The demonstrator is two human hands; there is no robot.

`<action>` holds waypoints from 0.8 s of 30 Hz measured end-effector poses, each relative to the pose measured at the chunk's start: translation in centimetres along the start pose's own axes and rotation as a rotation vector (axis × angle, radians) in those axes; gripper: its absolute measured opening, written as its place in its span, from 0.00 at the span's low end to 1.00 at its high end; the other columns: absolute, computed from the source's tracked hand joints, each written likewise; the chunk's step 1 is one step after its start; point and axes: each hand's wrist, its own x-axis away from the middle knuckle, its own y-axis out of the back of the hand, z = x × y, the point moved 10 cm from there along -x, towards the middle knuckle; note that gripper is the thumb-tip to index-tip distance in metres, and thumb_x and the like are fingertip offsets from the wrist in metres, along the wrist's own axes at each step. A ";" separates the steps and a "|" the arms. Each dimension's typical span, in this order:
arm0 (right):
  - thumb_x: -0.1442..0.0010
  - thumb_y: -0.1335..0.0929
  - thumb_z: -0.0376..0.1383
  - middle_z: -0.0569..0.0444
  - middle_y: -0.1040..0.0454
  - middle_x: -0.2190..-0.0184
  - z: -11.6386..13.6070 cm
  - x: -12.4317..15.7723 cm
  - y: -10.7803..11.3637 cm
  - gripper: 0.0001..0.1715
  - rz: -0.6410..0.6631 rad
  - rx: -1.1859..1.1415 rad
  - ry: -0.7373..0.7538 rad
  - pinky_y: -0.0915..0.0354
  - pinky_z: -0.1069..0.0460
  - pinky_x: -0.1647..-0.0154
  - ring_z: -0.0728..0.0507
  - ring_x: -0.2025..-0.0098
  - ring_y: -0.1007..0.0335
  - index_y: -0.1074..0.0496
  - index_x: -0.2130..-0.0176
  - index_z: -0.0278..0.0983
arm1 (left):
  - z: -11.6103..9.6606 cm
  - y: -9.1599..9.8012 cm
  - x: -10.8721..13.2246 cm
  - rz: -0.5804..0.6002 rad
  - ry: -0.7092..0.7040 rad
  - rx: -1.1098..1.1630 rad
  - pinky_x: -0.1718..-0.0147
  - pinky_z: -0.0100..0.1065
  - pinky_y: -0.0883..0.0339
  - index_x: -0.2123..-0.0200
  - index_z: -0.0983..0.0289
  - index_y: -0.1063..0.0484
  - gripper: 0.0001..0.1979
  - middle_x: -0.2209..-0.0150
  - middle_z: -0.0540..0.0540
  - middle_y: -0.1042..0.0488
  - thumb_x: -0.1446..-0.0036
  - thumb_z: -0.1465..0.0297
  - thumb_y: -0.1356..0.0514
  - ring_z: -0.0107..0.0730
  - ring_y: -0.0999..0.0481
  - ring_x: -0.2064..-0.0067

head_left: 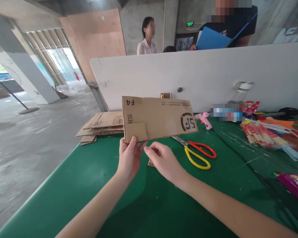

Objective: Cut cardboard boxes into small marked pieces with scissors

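Observation:
My left hand [129,157] is closed on the lower left corner of a flattened brown cardboard piece [161,115], held up and slightly tilted above the table. Its printing, including an SF logo, is upside down. A small plain cardboard rectangle [139,131] lies against that corner, with my left thumb over its lower edge. My right hand [165,162] is curled shut just below the cardboard's bottom edge; whatever its fingers hold is hidden. Beneath it a bit of cardboard [151,163] shows. Scissors [194,148] with red and yellow handles lie just right, their blades partly behind the cardboard.
Stacked cardboard sheets [101,124] lie at the green table's [94,185] back left. A pink glue gun [205,120], bagged sticks [260,134] and a purple object [291,185] are to the right. Behind a white partition [139,76] are people, one holding a blue folder [211,39].

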 end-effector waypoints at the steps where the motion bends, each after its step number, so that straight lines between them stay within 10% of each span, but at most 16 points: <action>1: 0.41 0.36 0.52 0.57 0.35 0.78 -2.5 0.4 -0.5 0.20 -0.003 -0.261 -0.175 0.38 0.51 0.73 0.47 0.74 0.37 0.34 0.70 0.38 | -0.1 -0.1 0.2 0.011 -0.017 0.020 0.55 0.38 0.30 0.65 0.60 0.40 0.11 0.60 0.48 0.26 0.46 0.71 0.38 0.28 0.24 0.59; 6: 0.55 0.25 0.44 0.55 0.27 0.65 -5.2 -0.8 -1.4 0.18 -0.103 -1.090 -0.332 0.33 0.53 0.68 0.49 0.66 0.31 0.30 0.67 0.38 | 1.4 -0.9 1.5 0.072 0.036 0.033 0.56 0.40 0.28 0.63 0.61 0.39 0.12 0.58 0.52 0.26 0.45 0.67 0.37 0.31 0.23 0.59; 15: 0.59 0.23 0.34 0.54 0.23 0.59 -7.3 -2.5 3.2 0.24 -0.439 -1.089 -0.199 0.29 0.55 0.71 0.46 0.63 0.27 0.27 0.59 0.40 | 3.8 -1.1 1.2 0.336 0.196 -0.249 0.74 0.30 0.27 0.60 0.65 0.32 0.14 0.66 0.53 0.29 0.43 0.62 0.40 0.30 0.26 0.67; 24: 0.60 0.23 0.34 0.55 0.24 0.61 -8.3 -2.6 3.6 0.23 -0.440 -1.094 -0.273 0.25 0.54 0.74 0.47 0.66 0.28 0.28 0.62 0.39 | 4.2 0.3 0.5 0.249 0.315 -0.173 0.77 0.28 0.27 0.67 0.68 0.30 0.14 0.71 0.51 0.29 0.49 0.62 0.35 0.23 0.28 0.75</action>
